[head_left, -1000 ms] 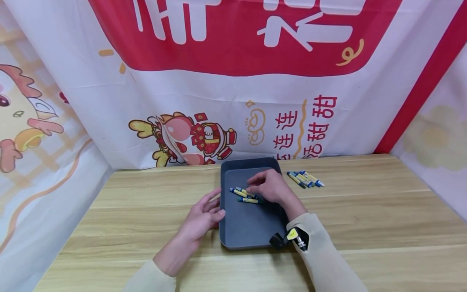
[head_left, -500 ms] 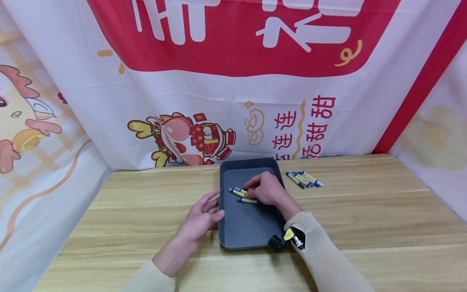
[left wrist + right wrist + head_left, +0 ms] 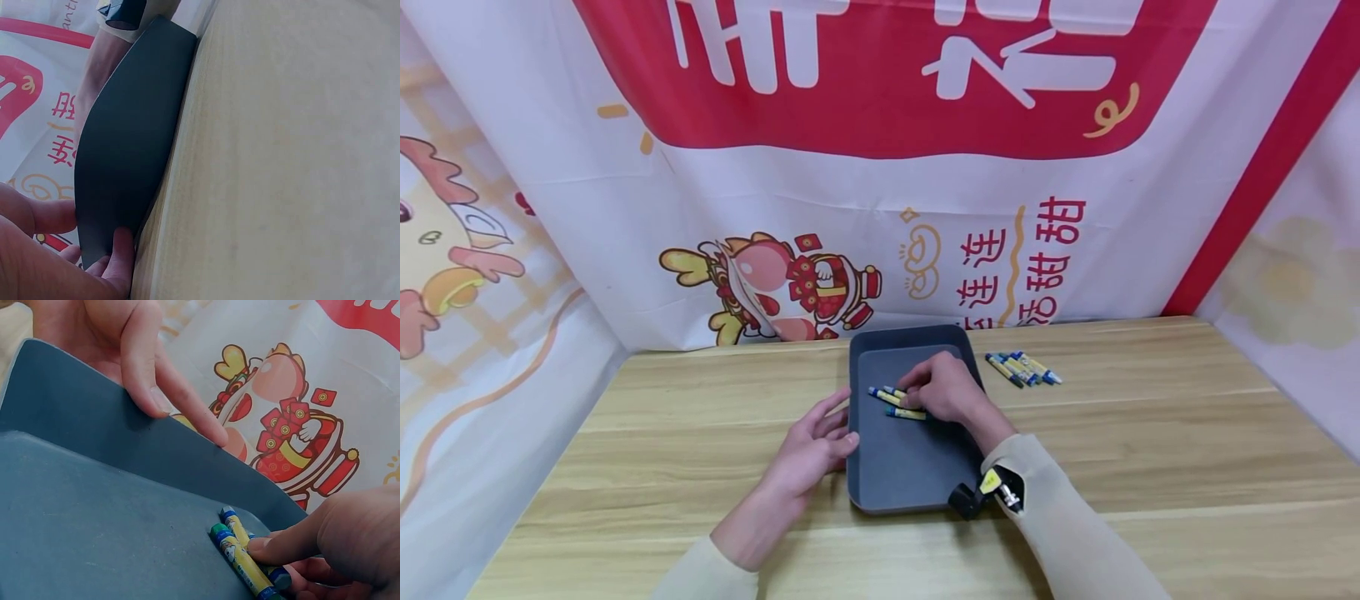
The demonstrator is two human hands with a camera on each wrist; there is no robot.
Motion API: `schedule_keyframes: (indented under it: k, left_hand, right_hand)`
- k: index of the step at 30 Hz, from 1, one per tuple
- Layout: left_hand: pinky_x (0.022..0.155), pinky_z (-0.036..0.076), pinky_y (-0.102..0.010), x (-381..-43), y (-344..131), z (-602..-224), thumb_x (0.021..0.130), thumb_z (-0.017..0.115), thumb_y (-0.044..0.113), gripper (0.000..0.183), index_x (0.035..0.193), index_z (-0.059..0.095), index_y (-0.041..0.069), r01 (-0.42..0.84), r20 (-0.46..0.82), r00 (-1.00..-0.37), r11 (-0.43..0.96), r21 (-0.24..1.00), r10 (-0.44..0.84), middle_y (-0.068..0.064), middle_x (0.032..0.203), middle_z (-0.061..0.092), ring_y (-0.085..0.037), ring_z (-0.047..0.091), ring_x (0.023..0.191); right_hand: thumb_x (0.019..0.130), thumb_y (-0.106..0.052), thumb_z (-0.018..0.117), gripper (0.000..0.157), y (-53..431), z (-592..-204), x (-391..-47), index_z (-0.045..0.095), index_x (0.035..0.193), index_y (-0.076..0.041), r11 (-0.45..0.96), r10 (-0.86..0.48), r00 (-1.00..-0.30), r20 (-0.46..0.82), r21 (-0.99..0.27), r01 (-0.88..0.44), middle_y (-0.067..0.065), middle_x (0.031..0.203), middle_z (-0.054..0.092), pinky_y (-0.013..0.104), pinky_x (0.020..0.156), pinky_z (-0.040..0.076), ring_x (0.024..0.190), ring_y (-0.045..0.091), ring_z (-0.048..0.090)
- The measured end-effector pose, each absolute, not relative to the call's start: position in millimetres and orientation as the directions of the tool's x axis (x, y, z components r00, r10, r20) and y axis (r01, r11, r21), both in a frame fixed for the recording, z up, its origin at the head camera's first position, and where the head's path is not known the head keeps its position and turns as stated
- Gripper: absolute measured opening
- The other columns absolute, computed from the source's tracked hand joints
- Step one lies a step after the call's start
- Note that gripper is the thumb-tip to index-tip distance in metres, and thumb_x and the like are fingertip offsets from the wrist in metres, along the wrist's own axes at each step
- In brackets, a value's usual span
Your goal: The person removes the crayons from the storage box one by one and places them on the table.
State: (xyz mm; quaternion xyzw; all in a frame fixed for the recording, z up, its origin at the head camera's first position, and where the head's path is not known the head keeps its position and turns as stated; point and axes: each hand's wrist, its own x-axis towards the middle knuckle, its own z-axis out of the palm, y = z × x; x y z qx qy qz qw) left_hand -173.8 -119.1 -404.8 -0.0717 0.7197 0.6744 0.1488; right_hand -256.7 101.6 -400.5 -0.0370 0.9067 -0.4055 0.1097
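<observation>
A dark grey rectangular tray [image 3: 902, 475] lies on the wooden table, with a few yellow-wrapped crayons in it. My left hand [image 3: 816, 450] holds the tray's left wall; in the left wrist view its fingers lie against the outer wall [image 3: 131, 137] and the thumb is at the rim. My right hand [image 3: 947, 390] reaches inside the tray and pinches a crayon with thumb and fingers, partly hiding it. A green-ended crayon [image 3: 240, 559] lies right beside the right thumb in the right wrist view. Another crayon [image 3: 886, 397] points left from under the fingertips.
Several more crayons [image 3: 1022, 368] lie side by side on the table [image 3: 1150, 450], right of the tray. Printed white and red cloth [image 3: 880, 192] hangs behind the table's back edge. A small black camera [image 3: 966, 500] is strapped to the right wrist, above the tray's near right corner.
My right hand has moved slightly left and its fingers have closed in on the crayons in the tray. The left hand stays at the tray's wall.
</observation>
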Motion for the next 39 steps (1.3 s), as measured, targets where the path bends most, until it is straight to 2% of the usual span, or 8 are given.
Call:
schedule_keyframes:
  k: [11, 27, 39]
  left_hand:
    - [0.102, 0.059, -0.042, -174, -119, -405, 0.103, 0.062, 0.004, 0.066, 0.163, 0.043, 0.027, -0.313, -0.320, -0.943, 0.083, 0.946, 0.096, -0.018, 0.165, 0.048, -0.035, 0.057, 0.143]
    - [0.106, 0.057, -0.046, -175, -119, -404, 0.103, 0.062, 0.004, 0.067, 0.163, 0.044, 0.028, -0.325, -0.332, -0.939, 0.083, 0.942, 0.088, -0.018, 0.166, 0.047, -0.035, 0.056, 0.145]
    - [0.105, 0.058, -0.045, -174, -120, -404, 0.103, 0.063, 0.003, 0.068, 0.163, 0.043, 0.028, -0.320, -0.327, -0.940, 0.081, 0.944, 0.093, -0.018, 0.165, 0.047, -0.035, 0.057, 0.144]
  right_hand:
    - [0.092, -0.020, 0.083, 0.013, 108, -400, -254, 0.086, 0.105, -0.019, 0.632, -0.141, -0.985, -0.101, -0.775, -0.011, 0.001, 0.106, 0.079, 0.039, 0.090, 0.057, 0.100, 0.020, 0.067]
    - [0.095, -0.017, 0.080, 0.011, 112, -395, -256, 0.086, 0.105, -0.019, 0.545, -0.106, -0.992, -0.069, -0.839, 0.000, 0.003, 0.107, 0.079, 0.035, 0.086, 0.057, 0.093, 0.020, 0.068]
    - [0.099, -0.017, 0.076, 0.014, 116, -391, -256, 0.085, 0.108, -0.019, 0.503, -0.066, -0.996, -0.056, -0.864, 0.015, 0.005, 0.117, 0.077, 0.038, 0.091, 0.055, 0.101, 0.025, 0.065]
